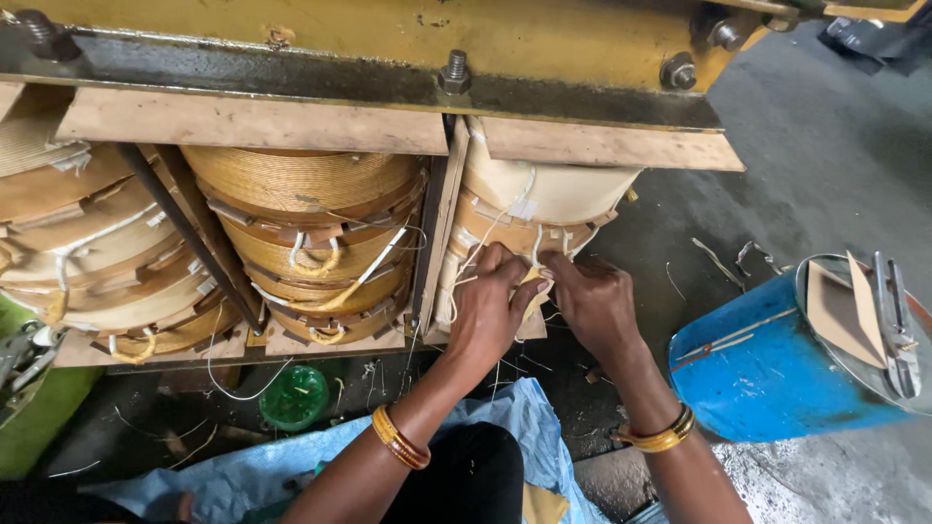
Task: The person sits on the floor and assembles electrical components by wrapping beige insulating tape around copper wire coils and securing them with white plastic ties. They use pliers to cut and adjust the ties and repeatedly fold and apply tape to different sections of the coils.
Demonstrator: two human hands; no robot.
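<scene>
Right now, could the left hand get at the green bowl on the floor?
Probably yes: the left hand is busy at the right-hand coil, but the green bowl lies uncovered below, nothing between.

a blue metal drum lies on its side on the grey floor, and everything else sits relative to it. on its lid end rest a brown cardboard piece and a metal tool. far left of the drum, a small green plastic container stands on the floor, with a bright green object farther left still. between container and drum spreads a pale blue plastic sheet. above the drum, up and to the left, runs a yellow steel frame with bolts and wooden boards beneath.
</scene>
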